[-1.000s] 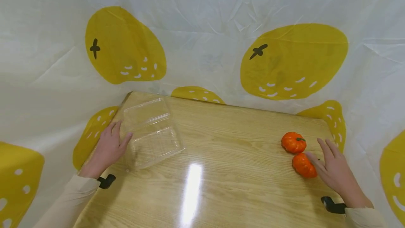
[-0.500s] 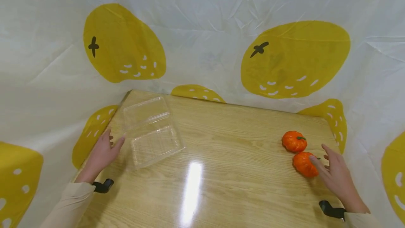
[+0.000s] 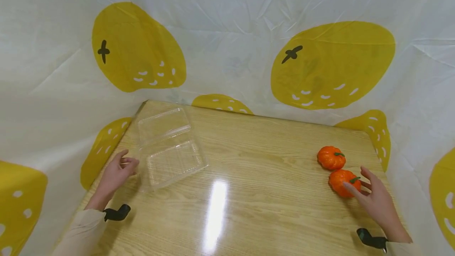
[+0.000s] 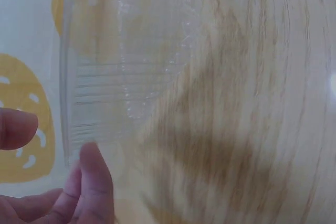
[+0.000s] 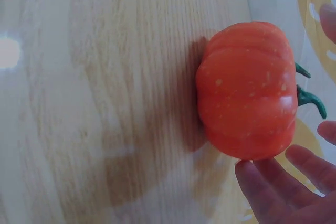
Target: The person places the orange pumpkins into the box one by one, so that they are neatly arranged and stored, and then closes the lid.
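Two small orange pumpkins lie side by side at the right of the table: a far pumpkin (image 3: 329, 159) and a near pumpkin (image 3: 340, 183), both with green stems. Around the right side of the near one is my right hand (image 3: 378, 200), its thumb in front. In the right wrist view, fingertips (image 5: 247, 174) come right up to that pumpkin; whether they touch is unclear. A clear plastic clamshell container (image 3: 174, 160) lies unfolded at the left. My left hand (image 3: 115, 175), loosely curled and holding nothing, hovers beside its left edge.
The wooden table (image 3: 256, 192) carries a bright light reflection near its front. A white curtain (image 3: 227, 62) printed with yellow fruit hangs behind it and along both sides. Black wrist mounts (image 3: 117, 212) stick out below both hands.
My left hand has drawn back from the container and curled its fingers. At the near pumpkin, my right hand has shifted slightly toward me, and that pumpkin has tipped more upright, showing its stem.
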